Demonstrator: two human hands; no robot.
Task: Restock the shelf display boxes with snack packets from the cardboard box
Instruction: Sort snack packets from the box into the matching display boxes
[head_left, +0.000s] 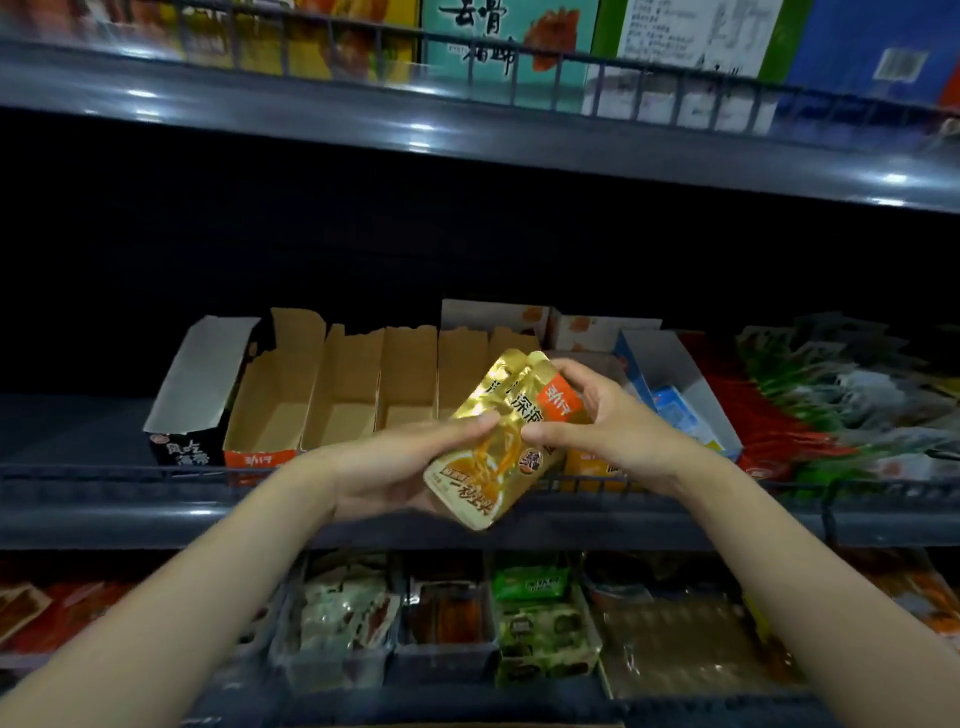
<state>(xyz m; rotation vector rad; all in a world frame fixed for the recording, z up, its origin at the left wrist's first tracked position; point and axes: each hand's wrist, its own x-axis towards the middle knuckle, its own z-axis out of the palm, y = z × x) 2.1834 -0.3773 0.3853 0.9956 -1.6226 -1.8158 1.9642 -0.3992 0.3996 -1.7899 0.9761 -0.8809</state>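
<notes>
The shiny gold foil snack packet (498, 441) at centre carries 劲仔 on its orange corner patch. The brown cardboard display box (270, 415) at nine o'clock shows 劲仔 on its orange front strip. The teal carton (498, 47) at twelve o'clock reads 去骨.

We're in a shop, no doubt about it, right in the snack aisle. Grey metal shelves (156, 514) run in tiers, each with a wire rail (104, 470) along its front edge. Open display boxes (343, 395) sit side by side on the middle tier, with heaps of sealed packets (831, 405) beside them. More goods fill the trays (447, 662) below, and printed cartons (488, 41) line the top.
</notes>
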